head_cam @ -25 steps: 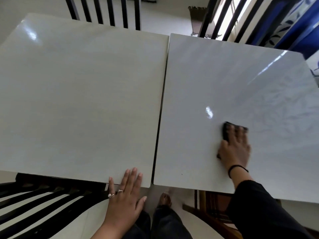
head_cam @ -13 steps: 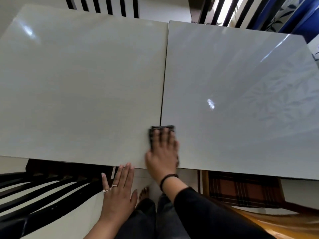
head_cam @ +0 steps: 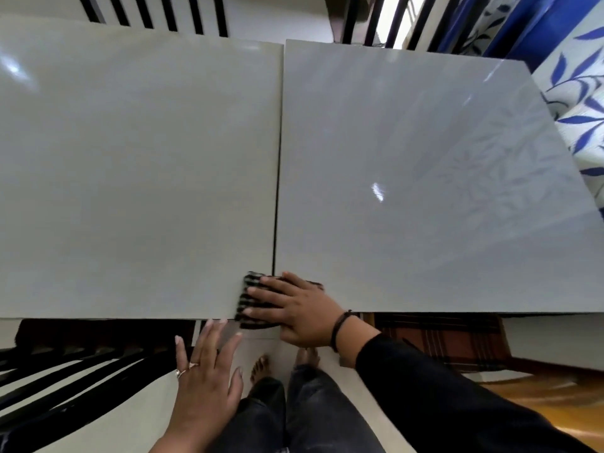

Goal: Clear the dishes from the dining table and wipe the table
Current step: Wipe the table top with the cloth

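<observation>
Presses dark checked cloth (head_cam: pixel 250 299) flat under outstretched right hand (head_cam: pixel 300 317) at near edge of desk (head_cam: pixel 130 158), across its panel seam (head_cam: pixel 277 158), and holds left hand (head_cam: pixel 204 377) spread just below the rim, likely to catch crumbs.

Glossy pale table (head_cam: pixel 130 158) fills the view, two slabs split by a dark seam, a bright glint (head_cam: pixel 377 191) on the right slab. Past the far edge, one dark slatted chair back (head_cam: pixel 157 14) and a second chair back (head_cam: pixel 366 24), daylight (head_cam: pixel 390 11) between its slats. Blue leaf-print fabric (head_cam: pixel 581 103) at right. Near side: black slatted chair (head_cam: pixel 65 371) left, plaid cushion (head_cam: pixel 438 341) right, pale floor (head_cam: pixel 108 433) below
</observation>
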`<control>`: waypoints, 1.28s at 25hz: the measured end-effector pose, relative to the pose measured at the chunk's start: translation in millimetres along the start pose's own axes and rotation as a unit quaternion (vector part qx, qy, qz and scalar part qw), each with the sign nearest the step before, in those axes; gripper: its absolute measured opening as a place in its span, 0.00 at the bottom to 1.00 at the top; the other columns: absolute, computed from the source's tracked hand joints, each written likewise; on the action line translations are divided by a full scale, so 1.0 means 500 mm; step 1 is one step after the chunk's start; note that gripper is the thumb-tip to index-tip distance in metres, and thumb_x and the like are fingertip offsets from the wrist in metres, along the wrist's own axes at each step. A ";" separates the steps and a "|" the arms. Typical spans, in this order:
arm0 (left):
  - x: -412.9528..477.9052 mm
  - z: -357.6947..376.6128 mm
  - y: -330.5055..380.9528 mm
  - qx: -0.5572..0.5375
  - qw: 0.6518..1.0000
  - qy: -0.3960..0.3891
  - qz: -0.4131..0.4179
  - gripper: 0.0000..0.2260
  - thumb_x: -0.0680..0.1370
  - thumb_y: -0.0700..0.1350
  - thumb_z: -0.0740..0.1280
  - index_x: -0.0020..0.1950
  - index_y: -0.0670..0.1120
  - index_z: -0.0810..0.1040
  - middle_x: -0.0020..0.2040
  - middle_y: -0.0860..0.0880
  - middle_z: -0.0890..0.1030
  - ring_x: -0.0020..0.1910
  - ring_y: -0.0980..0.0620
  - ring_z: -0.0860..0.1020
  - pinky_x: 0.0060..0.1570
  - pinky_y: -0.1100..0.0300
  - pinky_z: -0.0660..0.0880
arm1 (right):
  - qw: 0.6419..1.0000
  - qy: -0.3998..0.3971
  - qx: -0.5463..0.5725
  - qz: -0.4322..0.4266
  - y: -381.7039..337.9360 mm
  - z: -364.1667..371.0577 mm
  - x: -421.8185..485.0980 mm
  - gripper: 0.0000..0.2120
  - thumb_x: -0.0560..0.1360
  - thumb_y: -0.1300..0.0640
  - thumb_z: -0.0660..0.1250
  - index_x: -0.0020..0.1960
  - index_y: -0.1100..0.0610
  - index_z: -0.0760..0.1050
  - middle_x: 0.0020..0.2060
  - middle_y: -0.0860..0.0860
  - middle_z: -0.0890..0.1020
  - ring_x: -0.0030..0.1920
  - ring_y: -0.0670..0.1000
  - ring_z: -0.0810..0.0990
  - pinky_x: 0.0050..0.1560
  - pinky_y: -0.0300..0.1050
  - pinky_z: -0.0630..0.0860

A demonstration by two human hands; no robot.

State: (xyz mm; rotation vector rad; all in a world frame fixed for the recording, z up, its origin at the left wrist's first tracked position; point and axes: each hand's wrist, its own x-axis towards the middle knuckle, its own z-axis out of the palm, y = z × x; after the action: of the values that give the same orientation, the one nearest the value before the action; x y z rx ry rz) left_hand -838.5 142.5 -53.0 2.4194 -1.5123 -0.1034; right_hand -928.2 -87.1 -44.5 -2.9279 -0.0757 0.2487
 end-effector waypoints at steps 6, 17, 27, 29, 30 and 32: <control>0.129 0.019 0.063 0.038 0.997 -0.027 0.064 0.28 0.71 0.49 0.60 0.70 0.42 0.63 0.72 0.40 0.67 0.76 0.46 0.55 0.63 0.27 0.58 | 0.892 0.054 0.085 0.441 0.179 -0.004 -0.321 0.36 0.68 0.51 0.55 0.75 0.39 0.51 0.76 0.42 0.48 0.77 0.48 0.48 0.75 0.52 0.43; 0.137 0.019 0.079 0.100 0.990 -0.072 0.068 0.29 0.69 0.51 0.58 0.69 0.41 0.70 0.68 0.42 0.73 0.66 0.42 0.73 0.55 0.26 0.67 | 0.759 0.093 0.138 0.630 0.057 0.000 -0.113 0.41 0.71 0.46 0.58 0.78 0.51 0.43 0.77 0.57 0.41 0.76 0.61 0.41 0.73 0.59 0.40; 0.182 -0.001 0.016 0.106 0.978 -0.075 0.162 0.46 0.62 0.51 0.79 0.75 0.47 0.60 0.74 0.48 0.65 0.72 0.46 0.65 0.66 0.32 0.51 | 0.990 0.010 -0.069 0.125 -0.048 -0.006 -0.035 0.38 0.67 0.49 0.63 0.75 0.54 0.59 0.75 0.53 0.61 0.77 0.56 0.49 0.72 0.68 0.48; 0.200 0.006 0.022 0.109 0.974 -0.072 0.186 0.42 0.64 0.50 0.78 0.74 0.47 0.64 0.72 0.48 0.68 0.71 0.46 0.67 0.66 0.33 0.52 | 0.977 0.022 -0.064 0.203 -0.074 0.012 -0.068 0.40 0.66 0.47 0.67 0.75 0.55 0.60 0.75 0.53 0.63 0.77 0.57 0.53 0.72 0.66 0.54; 0.208 0.008 0.024 0.113 0.973 -0.075 0.186 0.41 0.63 0.49 0.79 0.73 0.47 0.66 0.71 0.48 0.70 0.70 0.46 0.68 0.66 0.33 0.53 | 0.970 0.023 -0.061 0.234 -0.086 0.024 -0.079 0.42 0.65 0.45 0.70 0.75 0.54 0.60 0.75 0.54 0.63 0.76 0.58 0.56 0.72 0.64 0.57; 0.214 0.013 0.025 0.126 0.972 -0.080 0.182 0.41 0.61 0.48 0.80 0.71 0.46 0.69 0.71 0.47 0.71 0.70 0.46 0.68 0.66 0.34 0.53 | 0.960 0.028 -0.069 0.270 -0.099 0.043 -0.088 0.44 0.64 0.48 0.74 0.75 0.54 0.61 0.74 0.54 0.65 0.74 0.60 0.61 0.72 0.63 0.60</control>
State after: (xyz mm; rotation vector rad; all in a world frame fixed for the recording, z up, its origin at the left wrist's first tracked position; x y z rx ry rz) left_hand -803.0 41.0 -46.0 2.3114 -2.1340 -0.0300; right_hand -977.0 -37.2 -48.2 -3.0271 0.7521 0.2459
